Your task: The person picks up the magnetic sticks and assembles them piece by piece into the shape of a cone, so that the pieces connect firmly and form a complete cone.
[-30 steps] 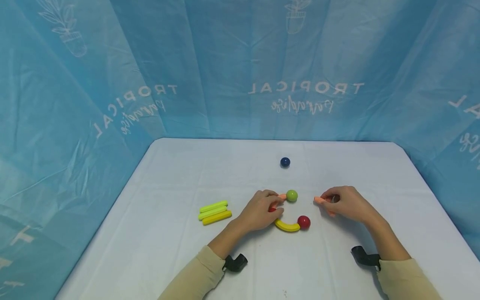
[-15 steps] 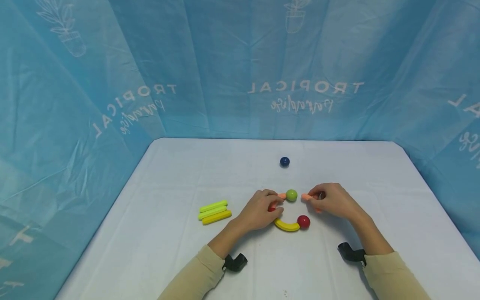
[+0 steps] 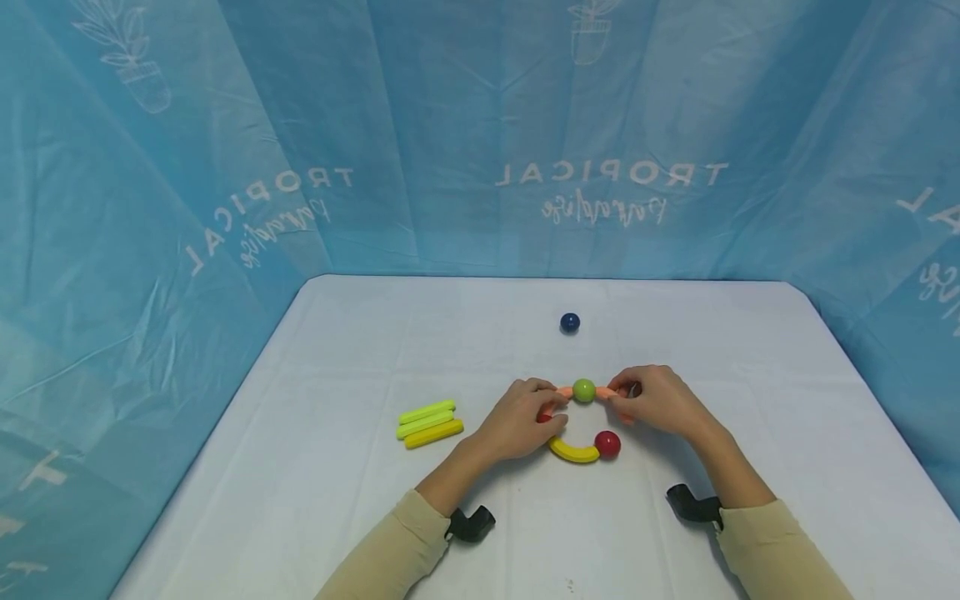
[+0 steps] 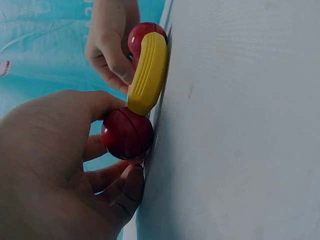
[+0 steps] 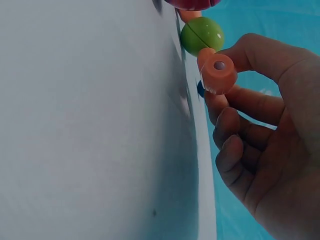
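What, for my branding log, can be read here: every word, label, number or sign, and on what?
"TROPICAL", mirrored: blue curtain, left and middle.
"Paradise", mirrored script: blue curtain, beneath both.
"AL", mirrored: blue curtain, right edge, cut off; script below is partial.
Lower-left curtain letters: incomplete, unreadable.
Curtain lettering, left wrist view: too blurred.
Toy pieces: none visible.

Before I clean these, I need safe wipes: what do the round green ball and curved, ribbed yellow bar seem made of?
Round green ball: probably hard, glossy plastic, given its bright highlights and thin seam; coated metal is possible. Curved, ribbed yellow bar: likely moulded plastic, satin finish, judging by even colour and regular grooves.
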{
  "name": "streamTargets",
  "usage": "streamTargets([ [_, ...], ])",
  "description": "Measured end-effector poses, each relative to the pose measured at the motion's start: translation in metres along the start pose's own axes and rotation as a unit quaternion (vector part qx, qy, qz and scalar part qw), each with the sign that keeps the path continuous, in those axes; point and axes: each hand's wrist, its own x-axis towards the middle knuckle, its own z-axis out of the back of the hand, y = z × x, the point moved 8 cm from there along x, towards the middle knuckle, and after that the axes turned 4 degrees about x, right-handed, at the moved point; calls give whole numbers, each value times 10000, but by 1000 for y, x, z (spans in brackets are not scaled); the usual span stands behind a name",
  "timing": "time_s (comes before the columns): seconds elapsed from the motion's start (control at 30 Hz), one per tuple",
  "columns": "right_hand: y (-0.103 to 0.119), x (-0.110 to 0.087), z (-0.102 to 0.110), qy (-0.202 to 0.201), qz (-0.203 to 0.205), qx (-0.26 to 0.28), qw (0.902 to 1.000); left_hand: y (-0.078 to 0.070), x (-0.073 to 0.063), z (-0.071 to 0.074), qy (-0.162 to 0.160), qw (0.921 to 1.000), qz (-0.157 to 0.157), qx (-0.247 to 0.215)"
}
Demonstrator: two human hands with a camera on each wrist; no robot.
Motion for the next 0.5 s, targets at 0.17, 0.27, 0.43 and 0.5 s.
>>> streamTargets([
  [0.17,2,-2,0,18,-8,29,10000,-3,-2,-2,239,9992,-85,-296],
  [0.27,2,-2,0,71,21,68,9999,-8,-4,-4,479,9978,-381,-242],
  [0.43,2,-2,-2,105,15,78,9999,-15,-6,-5,600,9946,-848,-29],
  [0.5,2,-2,-3,92,19,75,9999,-16,-7,-5,591,9941,-908,11],
])
